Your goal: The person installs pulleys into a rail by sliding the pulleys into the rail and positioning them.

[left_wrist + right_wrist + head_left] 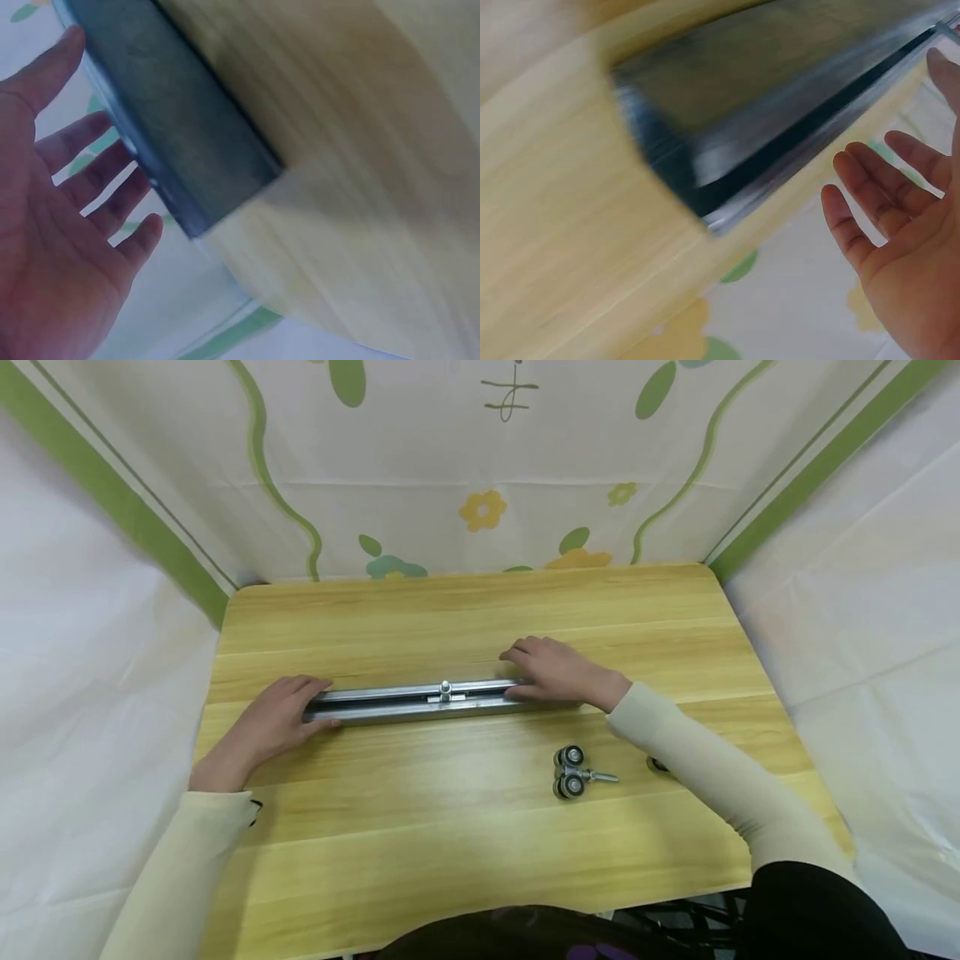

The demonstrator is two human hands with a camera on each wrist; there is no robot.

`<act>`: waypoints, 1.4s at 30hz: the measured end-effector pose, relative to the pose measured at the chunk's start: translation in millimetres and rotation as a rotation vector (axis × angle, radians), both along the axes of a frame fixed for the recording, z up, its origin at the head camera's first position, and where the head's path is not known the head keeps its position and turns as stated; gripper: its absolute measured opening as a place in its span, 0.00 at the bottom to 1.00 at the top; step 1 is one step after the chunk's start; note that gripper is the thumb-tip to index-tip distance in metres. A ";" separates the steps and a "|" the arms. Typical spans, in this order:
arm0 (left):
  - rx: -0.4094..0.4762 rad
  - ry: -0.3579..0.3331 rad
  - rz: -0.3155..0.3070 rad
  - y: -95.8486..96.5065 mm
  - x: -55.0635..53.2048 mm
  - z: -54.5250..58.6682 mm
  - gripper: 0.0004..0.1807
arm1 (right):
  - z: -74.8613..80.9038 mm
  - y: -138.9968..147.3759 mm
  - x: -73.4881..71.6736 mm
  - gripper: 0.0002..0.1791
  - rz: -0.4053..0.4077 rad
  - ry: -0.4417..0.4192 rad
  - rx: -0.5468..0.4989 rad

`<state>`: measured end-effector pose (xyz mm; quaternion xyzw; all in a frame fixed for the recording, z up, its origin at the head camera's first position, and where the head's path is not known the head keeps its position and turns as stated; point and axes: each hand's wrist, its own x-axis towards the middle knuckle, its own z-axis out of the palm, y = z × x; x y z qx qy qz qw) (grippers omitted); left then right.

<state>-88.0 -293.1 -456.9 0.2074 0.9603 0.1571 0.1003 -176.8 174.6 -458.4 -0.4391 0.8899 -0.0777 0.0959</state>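
Note:
A silver steel channel rail point(397, 714) lies lengthwise on the table, its long slot facing up. Out of the slot, near the middle, stands a bolt with a nut point(446, 692). My left hand point(273, 718) is at the rail's left end, thumb on the near side and fingers towards the far side; the left wrist view shows those fingers spread and relaxed against its edge. Over the right part is my right hand point(558, 672), thumb by the slot, other fingers extended beyond the far edge. In the right wrist view the rail's hollow end point(667, 150) shows.
A four-wheeled roller trolley with a threaded bolt point(572, 774) lies on the wooden table point(420, 843), nearer me than the rail. Part of another dark wheel point(657, 765) shows beside my right sleeve, which hides the rest. Patterned white cloth point(420, 510) hangs behind the table.

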 end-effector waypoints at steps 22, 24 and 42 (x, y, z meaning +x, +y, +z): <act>0.010 0.044 -0.208 102.4 -46.4 38.2 0.31 | -24.7 50.0 10.0 0.39 -0.015 -0.144 -0.074; 0.006 0.029 -0.231 111.9 -49.3 41.6 0.31 | -24.6 51.1 10.9 0.39 -0.018 -0.154 -0.091; 0.011 0.057 -0.376 164.1 -46.3 22.9 0.23 | -33.1 49.6 13.4 0.38 -0.023 -0.167 -0.161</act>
